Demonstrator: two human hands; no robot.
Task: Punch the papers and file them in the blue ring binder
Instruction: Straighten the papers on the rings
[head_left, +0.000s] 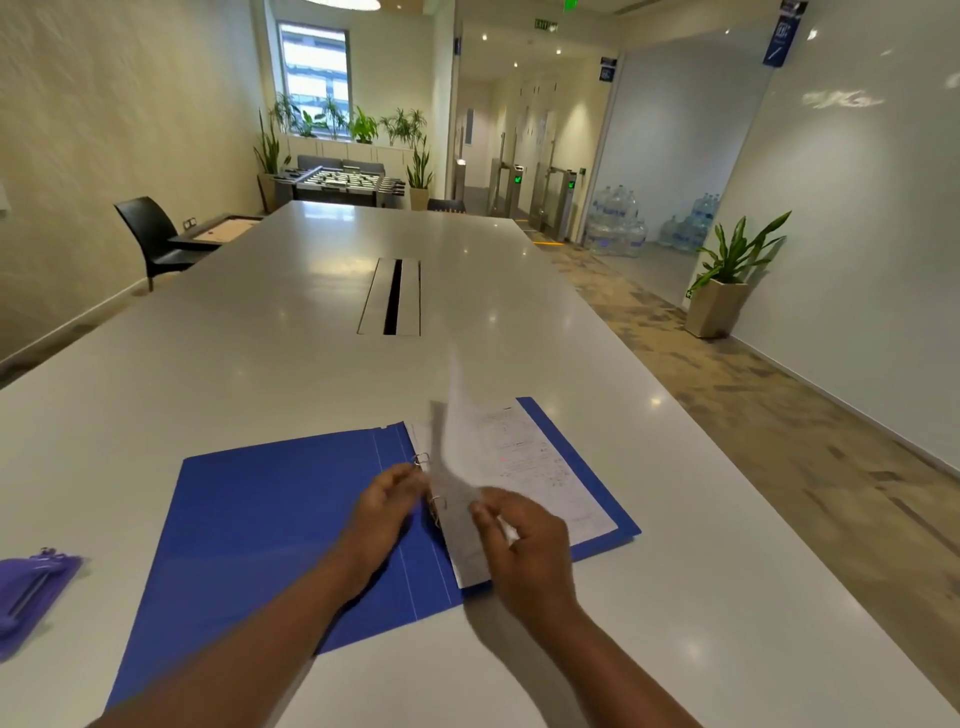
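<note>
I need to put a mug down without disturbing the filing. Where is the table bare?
Bare table lies beyond the blue ring binder up to the cable slot, and between the binder and the purple hole punch. The strip right of the binder to the table edge is bare too. It is crowded at the rings, where both hands work the papers.

Office, long meeting table, access turnstiles, stacked water bottles

- I read "EXIT" on the green-lit ceiling sign, far beyond the long white table.
- Print on the white filed sheet in the blue ring binder is too small for me.
</note>
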